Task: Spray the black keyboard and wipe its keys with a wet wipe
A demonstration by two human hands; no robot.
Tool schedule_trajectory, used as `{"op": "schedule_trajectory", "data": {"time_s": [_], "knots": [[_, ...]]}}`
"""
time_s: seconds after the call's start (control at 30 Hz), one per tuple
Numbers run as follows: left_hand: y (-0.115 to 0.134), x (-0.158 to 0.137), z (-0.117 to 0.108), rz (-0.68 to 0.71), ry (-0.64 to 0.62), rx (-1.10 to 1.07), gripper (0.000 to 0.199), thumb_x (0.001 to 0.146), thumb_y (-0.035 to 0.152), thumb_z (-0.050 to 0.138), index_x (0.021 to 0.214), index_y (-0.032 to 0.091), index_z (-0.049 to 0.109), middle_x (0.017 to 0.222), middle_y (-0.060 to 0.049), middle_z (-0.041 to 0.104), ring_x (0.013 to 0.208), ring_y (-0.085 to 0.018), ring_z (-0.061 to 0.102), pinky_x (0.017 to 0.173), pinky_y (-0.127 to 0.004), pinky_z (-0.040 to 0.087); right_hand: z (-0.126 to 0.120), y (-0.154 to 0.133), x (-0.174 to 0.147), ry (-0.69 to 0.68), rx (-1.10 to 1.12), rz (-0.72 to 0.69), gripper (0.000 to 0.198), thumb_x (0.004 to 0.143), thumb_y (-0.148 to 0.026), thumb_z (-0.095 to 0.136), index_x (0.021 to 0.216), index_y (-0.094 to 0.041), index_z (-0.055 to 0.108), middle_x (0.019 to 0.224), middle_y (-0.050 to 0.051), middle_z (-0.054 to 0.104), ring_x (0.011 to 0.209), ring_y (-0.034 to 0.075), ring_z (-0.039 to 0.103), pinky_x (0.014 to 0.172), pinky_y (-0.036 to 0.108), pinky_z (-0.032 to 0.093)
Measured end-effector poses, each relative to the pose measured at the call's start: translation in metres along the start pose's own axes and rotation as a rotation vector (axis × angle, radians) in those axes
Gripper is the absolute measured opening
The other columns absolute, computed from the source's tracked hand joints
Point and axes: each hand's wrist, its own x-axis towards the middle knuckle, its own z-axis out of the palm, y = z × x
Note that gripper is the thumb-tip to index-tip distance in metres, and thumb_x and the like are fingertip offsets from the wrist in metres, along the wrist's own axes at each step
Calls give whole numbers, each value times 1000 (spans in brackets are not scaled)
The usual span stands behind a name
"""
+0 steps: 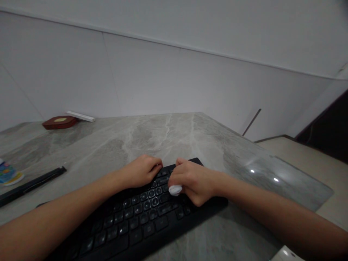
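Note:
A black keyboard (141, 217) lies at an angle on the grey marbled table, its keys shiny with light reflections. At its far edge my left hand (143, 170) is closed, fingers curled against that edge; the fingertips are partly hidden. My right hand (193, 181) rests over the keys towards the keyboard's right end. Its fingers are closed around a small white wad (175, 190), a tissue or cloth, which pokes out from the fist. My left forearm covers part of the keyboard's far side.
On the left lie a long black bar-shaped object (32, 184) and a container with a colourful label (9, 173). A reddish-brown box (60, 122) and a white strip (81, 116) sit by the wall. A white object (286, 254) shows at bottom right, near the table's right side.

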Motion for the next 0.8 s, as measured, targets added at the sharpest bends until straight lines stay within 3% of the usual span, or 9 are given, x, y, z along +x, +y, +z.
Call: {"op": "schedule_trajectory", "data": {"time_s": [0.3,0.5,0.8], "knots": [[-2,0,2,-1,12,32,28,94,23,40,81,15,63,73,-5,65,68,-17,59,65,-27,40,9,18,6,148,-144,234,24,73,-7,48,92,-17,59,80,2,65,73,16,55,76,30,33],[-3,0,2,19,11,24,28,94,22,39,81,15,62,73,-4,65,67,-16,59,64,-26,39,0,24,0,85,-188,308,7,77,-11,50,76,-17,54,67,0,60,65,14,51,72,29,31],[-5,1,3,23,21,20,28,94,22,39,82,15,63,75,-5,66,69,-16,60,65,-26,40,11,33,-3,155,-147,249,14,74,-7,49,83,-17,55,75,1,62,72,15,54,75,29,33]]}}
